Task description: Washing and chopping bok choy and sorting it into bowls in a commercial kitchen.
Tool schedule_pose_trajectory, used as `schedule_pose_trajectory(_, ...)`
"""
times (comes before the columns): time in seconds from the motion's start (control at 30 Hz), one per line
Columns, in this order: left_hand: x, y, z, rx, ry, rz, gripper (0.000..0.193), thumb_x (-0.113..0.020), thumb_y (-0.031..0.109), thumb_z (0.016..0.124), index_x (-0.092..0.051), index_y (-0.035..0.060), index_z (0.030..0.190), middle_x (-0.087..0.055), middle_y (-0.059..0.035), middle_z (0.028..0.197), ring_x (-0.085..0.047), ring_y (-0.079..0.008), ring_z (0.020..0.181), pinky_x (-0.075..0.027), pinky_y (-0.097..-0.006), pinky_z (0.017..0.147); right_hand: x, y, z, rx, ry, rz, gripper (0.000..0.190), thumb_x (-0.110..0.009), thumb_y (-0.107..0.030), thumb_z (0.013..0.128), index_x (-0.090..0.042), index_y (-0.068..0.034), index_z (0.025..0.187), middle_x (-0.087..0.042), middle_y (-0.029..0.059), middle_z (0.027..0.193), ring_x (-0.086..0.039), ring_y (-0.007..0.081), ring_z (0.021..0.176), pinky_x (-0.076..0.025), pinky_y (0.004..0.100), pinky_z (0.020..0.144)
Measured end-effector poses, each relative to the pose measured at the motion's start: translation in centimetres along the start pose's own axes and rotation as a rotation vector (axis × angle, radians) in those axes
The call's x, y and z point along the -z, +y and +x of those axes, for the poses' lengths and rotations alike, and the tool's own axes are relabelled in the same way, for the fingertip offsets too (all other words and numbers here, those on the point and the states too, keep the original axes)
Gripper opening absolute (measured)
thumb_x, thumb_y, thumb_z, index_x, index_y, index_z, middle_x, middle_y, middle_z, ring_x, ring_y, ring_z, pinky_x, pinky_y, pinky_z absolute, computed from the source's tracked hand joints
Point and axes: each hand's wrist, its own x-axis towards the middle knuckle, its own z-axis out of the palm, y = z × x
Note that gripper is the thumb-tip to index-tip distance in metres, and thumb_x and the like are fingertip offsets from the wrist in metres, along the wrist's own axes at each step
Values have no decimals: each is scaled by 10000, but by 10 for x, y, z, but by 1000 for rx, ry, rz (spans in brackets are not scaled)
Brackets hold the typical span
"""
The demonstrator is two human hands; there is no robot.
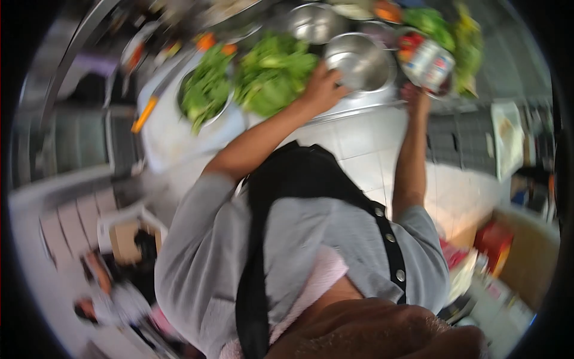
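My left hand (pixel 325 89) is at the near left rim of a shiny metal bowl (pixel 358 63), its fingers curled; blur hides whether it grips the rim. A pile of leafy greens (pixel 273 74) lies just left of that hand. On the right, my right hand (pixel 417 96) holds the near edge of a bowl (pixel 441 93) containing a white printed packet (pixel 428 65) and something red (pixel 410 42). The fingers there are partly hidden and blurred. Another metal bowl (pixel 316 22) stands behind the first one. Long green vegetables (pixel 468 54) lie right of the packet.
At left, a white cutting board (pixel 166 134) carries a bowl of greens (pixel 206 89) and a knife with a yellow handle (pixel 145 114). The metal counter edge (pixel 354 112) runs before me. Another person (pixel 116 303) is at lower left, beside a white chair (pixel 105 231).
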Motion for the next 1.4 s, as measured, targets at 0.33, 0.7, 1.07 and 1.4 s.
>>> schedule_pose_trajectory(0.33,182,32,-41,268,299,220,419,-693,180,838,-582,30,1213,-611,-161,1200,-577,-310,1114,-430,-388,991,-41,5,-138,20,-212,-23,440,-558,-276,927,-508,12,1256,-619,140,1109,-601,236,947,-486,381,790)
schedule_pose_trajectory(0.7,313,-136,-164,1012,211,348,346,-623,154,806,-604,-16,1106,-658,-198,934,-634,-299,877,-494,-366,817,-257,84,-267,857,-794,-883,464,-716,-188,803,-576,-32,1216,-576,168,1138,-586,309,1016,-490,395,840)
schedule_pose_trajectory(1.07,361,-90,-207,1101,225,-97,224,-524,71,825,-586,-28,1015,-610,-104,753,-543,-157,490,-438,-301,407,-248,107,-197,927,-391,-1350,503,-702,-175,750,-570,-59,1221,-579,225,1155,-563,414,1046,-468,469,894)
schedule_pose_trajectory(1.4,400,-116,-205,1081,561,-190,241,-531,51,813,-572,-58,1023,-619,-115,766,-558,-152,498,-440,-285,387,-387,93,-222,976,-538,-1241,402,-673,-304,790,-650,-61,1109,-652,176,1070,-599,354,1034,-471,435,881)
